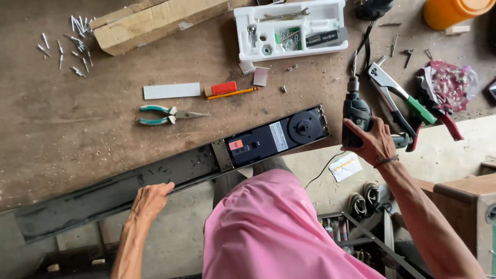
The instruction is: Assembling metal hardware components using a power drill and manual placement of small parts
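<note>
Head view: the right hand (373, 142) is gripping a dark power drill (356, 111), fingers wrapped closed around its body, bit pointing away from the person. A black cord is trailing down below the hand. Just right of that hand, riveting pliers (398, 93) with green and red handles are lying on the wooden workbench (77, 129), touching or nearly touching the drill; hard to tell from this angle.

The left hand (150, 199) is pressing down on the near edge of a long black metal channel (119, 194), fingers curled over its lip, holding nothing else. The channel is running diagonally across the bench edge. Its far end, just left of the right hand, is housing a black mechanism (281, 135) with a round disc and stickers.

Beyond the left hand, teal-handled pliers (165, 115) are lying on the bench; farther out, a white strip (171, 91), a pencil (232, 93) and a red block (223, 87). Beyond the right hand, a white parts tray (289, 28) is holding small fittings. Far beyond the left hand, loose rivets (72, 39) are sitting beside a wood block (150, 20).
</note>
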